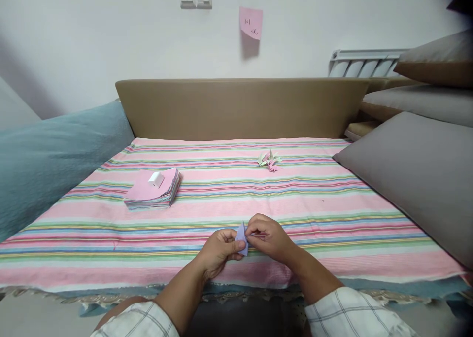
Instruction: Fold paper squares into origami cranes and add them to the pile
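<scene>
A small folded piece of purple paper (242, 247) is held between my two hands above the striped cloth near its front edge. My left hand (221, 250) grips the paper's left side, with the thumb pressed on its face. At the paper's right side, my right hand (269, 238) pinches a thin part of it between thumb and fingertips. My fingers partly cover the folds. Farther back, several small folded paper figures (270, 160) in pink and pale green lie together on the cloth.
On the left of the striped cloth (221, 209) sits a paper stack (151, 189) with a small white block (155, 180) on top. Grey cushions (417, 164) are piled at the right, a blue-covered armrest (66, 154) stands left, and a brown backrest (240, 109) runs behind.
</scene>
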Motion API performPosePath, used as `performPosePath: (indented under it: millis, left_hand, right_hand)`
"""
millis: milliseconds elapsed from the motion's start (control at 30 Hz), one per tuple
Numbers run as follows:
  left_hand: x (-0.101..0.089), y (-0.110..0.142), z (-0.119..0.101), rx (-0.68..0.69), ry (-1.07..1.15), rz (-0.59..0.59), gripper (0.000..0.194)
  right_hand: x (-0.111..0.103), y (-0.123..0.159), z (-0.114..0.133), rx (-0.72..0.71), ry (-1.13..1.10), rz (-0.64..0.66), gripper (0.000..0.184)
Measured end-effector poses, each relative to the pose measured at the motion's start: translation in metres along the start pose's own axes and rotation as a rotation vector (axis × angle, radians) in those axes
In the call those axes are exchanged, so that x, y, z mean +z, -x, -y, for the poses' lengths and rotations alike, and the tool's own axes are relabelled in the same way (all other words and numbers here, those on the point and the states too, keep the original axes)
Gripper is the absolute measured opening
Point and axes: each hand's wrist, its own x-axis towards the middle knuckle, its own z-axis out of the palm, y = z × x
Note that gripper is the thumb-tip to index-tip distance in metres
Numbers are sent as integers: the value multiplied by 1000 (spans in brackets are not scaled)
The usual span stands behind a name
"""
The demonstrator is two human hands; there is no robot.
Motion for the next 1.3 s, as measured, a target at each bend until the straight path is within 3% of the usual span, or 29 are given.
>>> performPosePath:
  millis: [100, 300, 833, 1100, 1300]
  left_hand:
    - [1, 0, 0, 19, 13, -7, 34]
    - [3, -2, 3, 25, 62, -135, 33]
    - [6, -4, 6, 162, 163, -193, 29]
    - [6, -4, 7, 179, 167, -197, 27]
    - [4, -6, 9, 206, 152, -197, 25]
  right_hand:
    - [1, 0, 1, -41, 60, -21, 6]
    - [3, 1, 5, -67, 122, -28, 8]
    - [5, 1, 7, -6, 56, -53, 8]
    - [8, 2, 7, 141, -104, -59, 7]
    - [15, 3, 4, 439, -368, -73, 19]
